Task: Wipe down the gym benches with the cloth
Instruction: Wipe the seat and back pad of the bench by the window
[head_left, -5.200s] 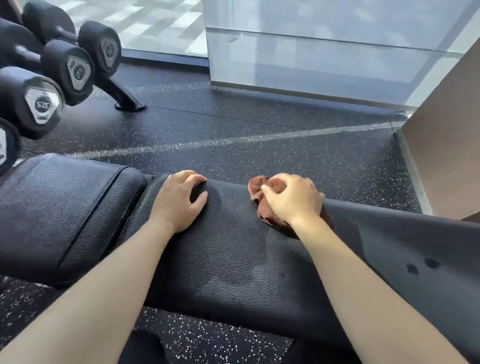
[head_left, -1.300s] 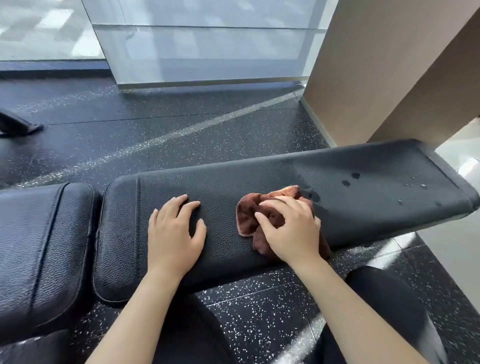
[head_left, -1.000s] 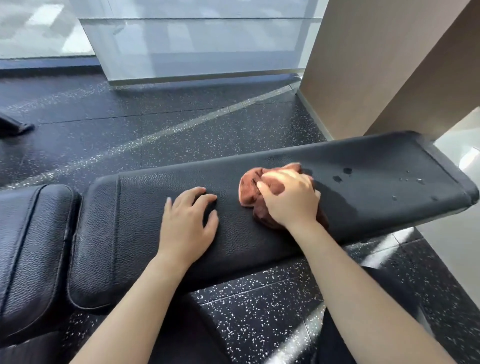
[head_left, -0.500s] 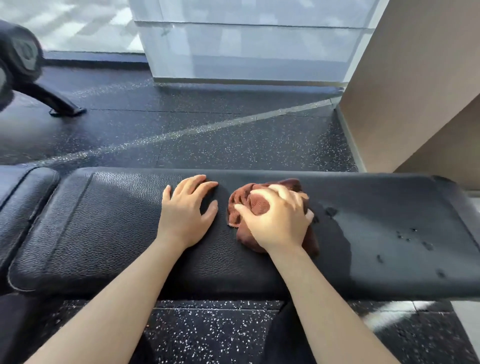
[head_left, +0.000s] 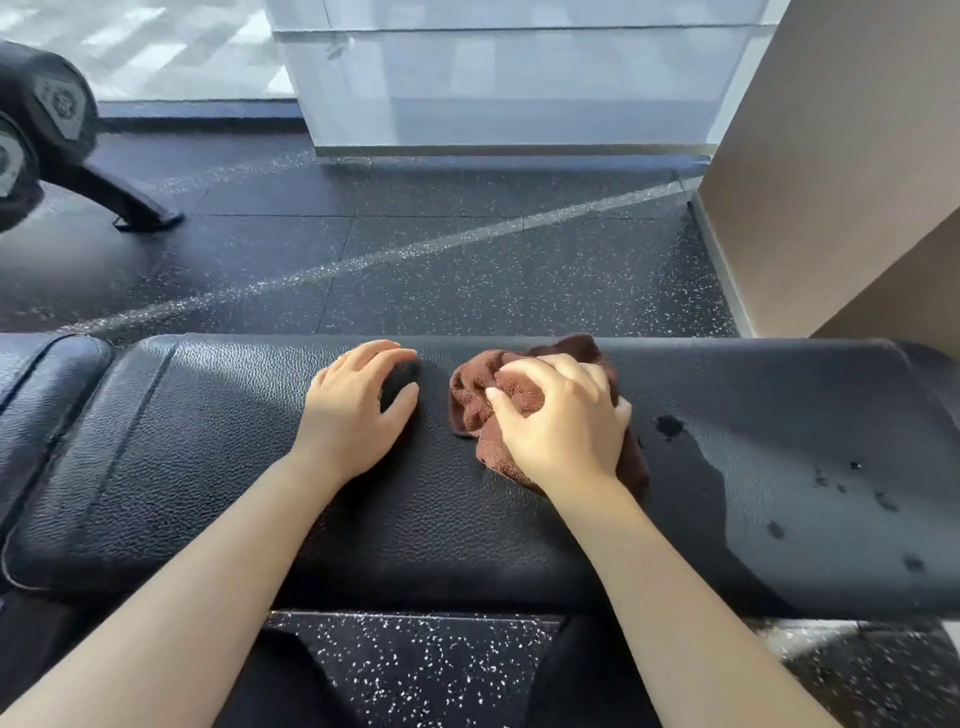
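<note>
A long black padded bench (head_left: 197, 441) runs across the view from left to right. My right hand (head_left: 563, 421) presses a crumpled brown cloth (head_left: 472, 400) onto the middle of the pad, fingers curled over it. My left hand (head_left: 356, 410) rests flat on the pad just left of the cloth, fingers apart and holding nothing. Dark wet drops (head_left: 670, 426) and a damp sheen cover the pad to the right of the cloth.
A second black pad (head_left: 31, 395) adjoins the bench at the left. Dumbbells on a rack (head_left: 47, 114) with a black foot (head_left: 140, 208) stand at the far left. Speckled black rubber floor (head_left: 467, 249) lies beyond; a glass partition (head_left: 493, 78) and a beige wall (head_left: 841, 156) stand behind.
My right hand with the cloth has slid a little toward the far edge of the pad. The left hand stays planted. The view has shifted slightly to the left.
</note>
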